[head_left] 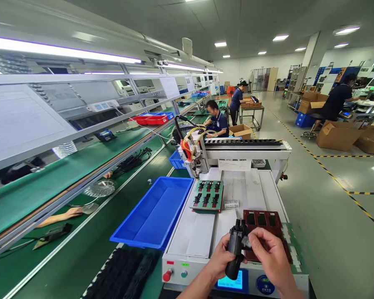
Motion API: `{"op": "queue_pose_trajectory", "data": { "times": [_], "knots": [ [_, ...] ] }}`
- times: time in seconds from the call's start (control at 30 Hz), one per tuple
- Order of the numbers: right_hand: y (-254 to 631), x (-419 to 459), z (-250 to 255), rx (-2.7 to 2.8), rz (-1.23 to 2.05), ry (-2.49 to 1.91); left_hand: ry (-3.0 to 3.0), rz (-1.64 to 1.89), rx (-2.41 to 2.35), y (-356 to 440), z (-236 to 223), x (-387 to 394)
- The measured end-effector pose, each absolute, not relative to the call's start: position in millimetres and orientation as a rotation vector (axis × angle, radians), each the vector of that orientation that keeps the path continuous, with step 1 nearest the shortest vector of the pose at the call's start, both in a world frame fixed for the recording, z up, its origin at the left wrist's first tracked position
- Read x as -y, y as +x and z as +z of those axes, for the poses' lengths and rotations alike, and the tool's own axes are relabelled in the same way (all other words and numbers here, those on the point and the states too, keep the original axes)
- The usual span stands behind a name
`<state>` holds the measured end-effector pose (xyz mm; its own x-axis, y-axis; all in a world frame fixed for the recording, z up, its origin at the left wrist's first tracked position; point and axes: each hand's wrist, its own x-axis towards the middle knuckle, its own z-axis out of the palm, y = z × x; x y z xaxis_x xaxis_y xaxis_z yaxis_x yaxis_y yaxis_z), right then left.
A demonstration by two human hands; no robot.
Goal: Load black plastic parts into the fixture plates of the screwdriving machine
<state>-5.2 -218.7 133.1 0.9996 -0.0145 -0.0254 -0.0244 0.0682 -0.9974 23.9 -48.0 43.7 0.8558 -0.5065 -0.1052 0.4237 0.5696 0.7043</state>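
Note:
My left hand is closed around a black cylindrical part, held upright over the front of a white machine. My right hand pinches the upper side of the same part with its fingertips. Just behind my hands lies a dark red fixture with open pockets. Farther back on the machine bed sits a green fixture loaded with several black parts, under the machine's head.
A blue bin stands left of the machine, black parts heaped before it. A green conveyor runs along the left under shelves. Other people work farther down the line. Cardboard boxes sit on the floor at right.

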Motion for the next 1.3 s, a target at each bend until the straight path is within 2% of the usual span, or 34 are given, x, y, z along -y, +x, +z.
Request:
{"op": "queue_pose_trajectory", "data": {
  "times": [0.1, 0.3, 0.7, 1.0, 1.13, 1.3],
  "knots": [
    [-17, 213, 131, -0.001, 0.127, -1.562, 0.846, -0.515, 0.064, 25, 52, 50],
    [-14, 209, 131, -0.009, 0.051, -1.690, 0.978, -0.415, -0.027, 22, 57, 55],
    [-17, 214, 135, 0.024, 0.031, -1.763, 1.017, -0.320, -0.020, 20, 37, 51],
    [-28, 205, 125, 0.188, -0.369, -1.953, 0.962, -0.337, -0.008, 16, 34, 53],
    [-29, 209, 106, 0.000, -0.588, -1.957, 0.909, -0.497, 0.029, 16, 43, 57],
    [-43, 224, 90, -0.205, -0.395, -1.955, 1.022, -0.479, 0.274, 14, 53, 73]
  ]
}}
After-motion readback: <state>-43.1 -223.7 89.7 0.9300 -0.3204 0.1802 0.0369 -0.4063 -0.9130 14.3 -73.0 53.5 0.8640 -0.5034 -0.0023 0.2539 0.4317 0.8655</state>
